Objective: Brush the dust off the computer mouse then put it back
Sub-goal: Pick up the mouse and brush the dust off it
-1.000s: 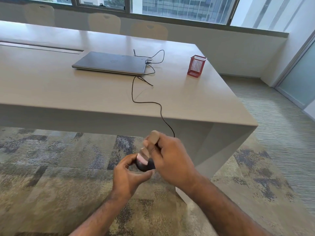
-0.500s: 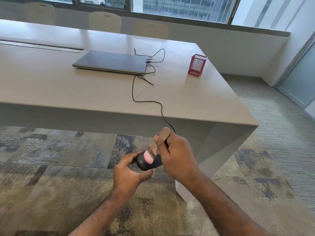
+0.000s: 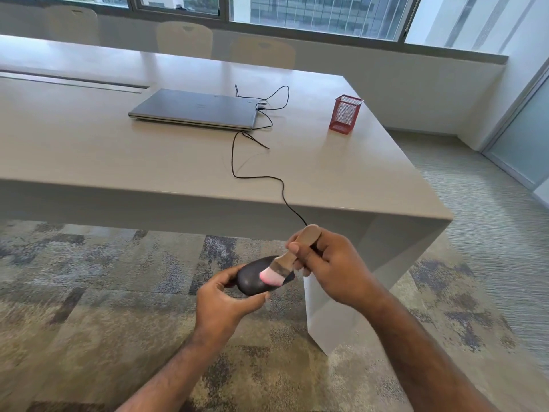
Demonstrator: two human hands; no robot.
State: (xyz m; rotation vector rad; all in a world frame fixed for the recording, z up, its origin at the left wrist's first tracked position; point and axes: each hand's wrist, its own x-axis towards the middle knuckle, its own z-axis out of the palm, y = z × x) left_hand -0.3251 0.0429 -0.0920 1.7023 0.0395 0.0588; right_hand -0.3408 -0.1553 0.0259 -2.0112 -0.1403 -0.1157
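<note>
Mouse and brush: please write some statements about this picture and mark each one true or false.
1. The left hand holds the mouse. True.
2. The brush is in the right hand, its pink bristles on the mouse. True.
3. The laptop on the table is open. False: its lid is closed.
4. The mouse lies on the table. False: it is held in the air, off the table's near edge, over the carpet.
5. A red mesh cup stands to the right of the laptop. True.
</note>
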